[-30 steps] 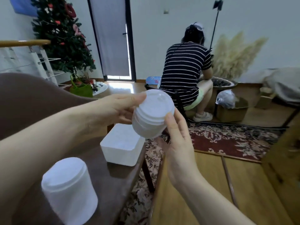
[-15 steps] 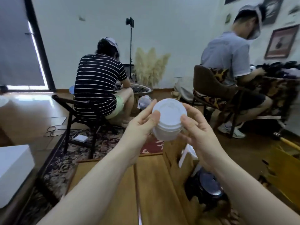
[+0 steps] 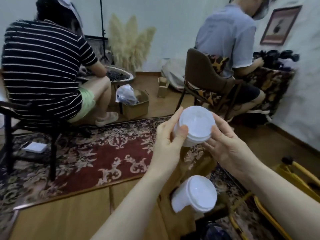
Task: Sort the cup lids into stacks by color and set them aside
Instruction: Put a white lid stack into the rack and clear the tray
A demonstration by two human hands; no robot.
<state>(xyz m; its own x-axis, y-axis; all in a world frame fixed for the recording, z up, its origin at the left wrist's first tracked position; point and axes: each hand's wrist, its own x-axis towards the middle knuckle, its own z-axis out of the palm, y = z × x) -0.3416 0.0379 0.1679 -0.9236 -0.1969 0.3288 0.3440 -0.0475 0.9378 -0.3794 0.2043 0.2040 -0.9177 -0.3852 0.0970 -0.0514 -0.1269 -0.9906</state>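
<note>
I hold a short stack of white cup lids (image 3: 196, 126) up in the air between both hands, its top face toward me. My left hand (image 3: 168, 141) grips its left side, thumb on the rim and fingers behind. My right hand (image 3: 225, 144) pinches the right side with the thumb and fingers. Below my hands a second, taller stack of white lids (image 3: 195, 194) lies tilted on a low wooden surface (image 3: 173, 222). A dark lid (image 3: 217, 231) shows at the bottom edge, blurred.
A person in a striped shirt (image 3: 41, 66) sits on a chair at the left, a person in a grey shirt (image 3: 228, 35) at the right. A cardboard box (image 3: 136, 106) stands on the floor beyond the patterned rug (image 3: 86, 153). Yellow rods (image 3: 294, 179) lie at the right.
My view has swung right and down, away from the dark table with the white box. Both hands kept the white stack between them; the second white stack has come into view below.
</note>
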